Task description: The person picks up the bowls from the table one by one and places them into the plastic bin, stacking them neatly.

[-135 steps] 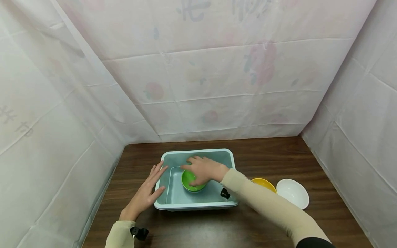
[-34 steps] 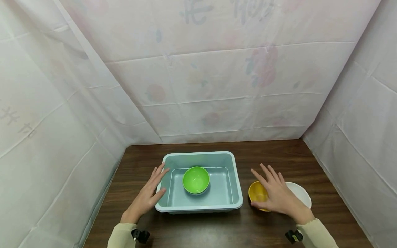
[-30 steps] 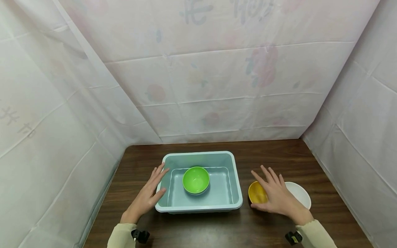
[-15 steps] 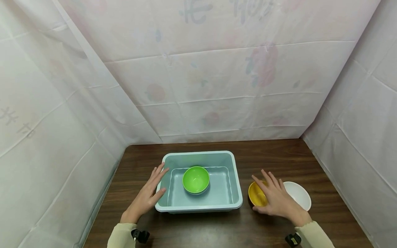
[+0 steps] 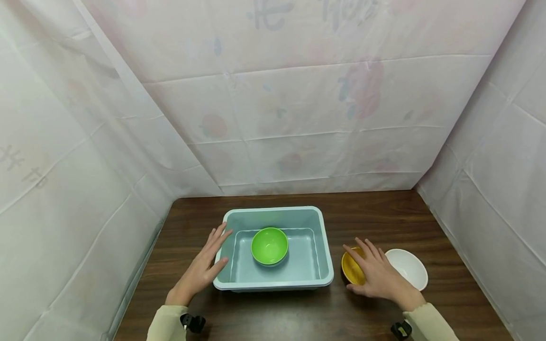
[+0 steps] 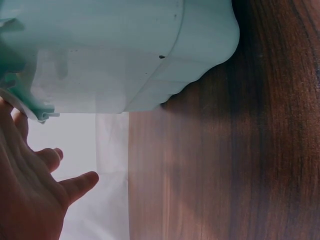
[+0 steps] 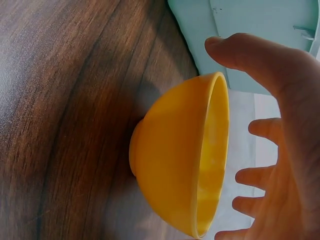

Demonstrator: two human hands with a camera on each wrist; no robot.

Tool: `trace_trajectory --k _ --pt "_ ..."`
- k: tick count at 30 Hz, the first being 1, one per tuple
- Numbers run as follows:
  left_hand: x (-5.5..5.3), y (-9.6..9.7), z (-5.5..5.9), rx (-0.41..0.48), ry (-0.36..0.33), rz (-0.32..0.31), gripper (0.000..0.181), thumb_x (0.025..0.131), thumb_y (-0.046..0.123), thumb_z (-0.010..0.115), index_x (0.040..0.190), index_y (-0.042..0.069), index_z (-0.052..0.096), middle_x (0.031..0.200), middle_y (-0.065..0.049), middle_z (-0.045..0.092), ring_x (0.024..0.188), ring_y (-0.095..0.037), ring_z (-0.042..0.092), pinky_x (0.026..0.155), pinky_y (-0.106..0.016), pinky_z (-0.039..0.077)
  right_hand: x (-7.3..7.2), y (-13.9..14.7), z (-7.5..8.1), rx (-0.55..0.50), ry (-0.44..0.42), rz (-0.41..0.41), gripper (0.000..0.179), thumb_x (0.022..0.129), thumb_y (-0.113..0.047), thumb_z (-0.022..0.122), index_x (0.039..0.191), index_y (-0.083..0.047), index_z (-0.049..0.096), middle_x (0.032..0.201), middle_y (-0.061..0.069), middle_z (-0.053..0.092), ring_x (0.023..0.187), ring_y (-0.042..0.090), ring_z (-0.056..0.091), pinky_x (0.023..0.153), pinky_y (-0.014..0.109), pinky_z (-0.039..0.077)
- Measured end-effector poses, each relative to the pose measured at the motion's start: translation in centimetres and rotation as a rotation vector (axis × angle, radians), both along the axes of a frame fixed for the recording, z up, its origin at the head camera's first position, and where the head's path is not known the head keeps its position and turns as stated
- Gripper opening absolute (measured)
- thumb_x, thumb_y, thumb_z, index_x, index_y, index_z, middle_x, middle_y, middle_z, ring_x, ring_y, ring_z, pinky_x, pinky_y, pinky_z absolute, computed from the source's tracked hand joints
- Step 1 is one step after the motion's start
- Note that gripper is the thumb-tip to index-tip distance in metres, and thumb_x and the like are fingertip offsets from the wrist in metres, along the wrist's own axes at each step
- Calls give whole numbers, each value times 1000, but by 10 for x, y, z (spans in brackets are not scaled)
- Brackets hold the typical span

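A yellow bowl (image 5: pixel 352 271) stands upright on the table, and my right hand (image 5: pixel 377 274) hovers over its right side with fingers spread. In the right wrist view the thumb and fingers lie above the rim of the yellow bowl (image 7: pixel 172 155), apart from it. My left hand (image 5: pixel 198 272) is at the left edge of the pale blue basin (image 5: pixel 273 286), its fingers straight; the left wrist view shows fingers at the rim of the basin (image 6: pixel 115 55). Inside the basin sits a green bowl (image 5: pixel 269 246), with another rim just visible beneath it.
A white bowl (image 5: pixel 408 269) stands right of the yellow one, partly behind my right hand. The dark wooden table (image 5: pixel 273 315) ends at white cloth walls (image 5: pixel 298 109) at the back and on both sides.
Over four seconds ago my right hand was over the green bowl in the basin; it then moved right to the yellow bowl. In the last second it has sunk slightly. The left hand stays put.
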State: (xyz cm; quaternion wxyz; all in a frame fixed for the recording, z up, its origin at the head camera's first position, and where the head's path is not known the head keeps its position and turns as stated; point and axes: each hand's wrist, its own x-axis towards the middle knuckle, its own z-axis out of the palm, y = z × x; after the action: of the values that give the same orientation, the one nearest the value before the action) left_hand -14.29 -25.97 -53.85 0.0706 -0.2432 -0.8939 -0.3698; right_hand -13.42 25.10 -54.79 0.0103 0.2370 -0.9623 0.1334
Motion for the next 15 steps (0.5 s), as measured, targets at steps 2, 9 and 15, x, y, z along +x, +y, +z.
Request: trace_trajectory --k 2,9,15 --pt "0 0 1 1 0 -2 69 99 14 62 162 15 34 173 -9 16 161 -35 4 119 -74 17 0 0 1 4 5 6 97 75 -57 84 155 -18 47 156 28 38 140 57 39 103 80 37" --pt "1 0 2 -9 3 -3 70 100 16 63 163 18 33 173 -9 16 161 -34 5 128 -59 14 1 -1 4 5 8 16 90 78 -54 83 153 -16 50 154 29 41 138 58 41 101 78 40" --pt "1 0 2 -2 17 -16 71 99 13 63 163 17 33 173 -10 16 161 -34 5 128 -26 2 2 -2 1 -3 0 24 87 80 -50 82 152 -15 50 153 29 42 137 58 42 101 77 41"
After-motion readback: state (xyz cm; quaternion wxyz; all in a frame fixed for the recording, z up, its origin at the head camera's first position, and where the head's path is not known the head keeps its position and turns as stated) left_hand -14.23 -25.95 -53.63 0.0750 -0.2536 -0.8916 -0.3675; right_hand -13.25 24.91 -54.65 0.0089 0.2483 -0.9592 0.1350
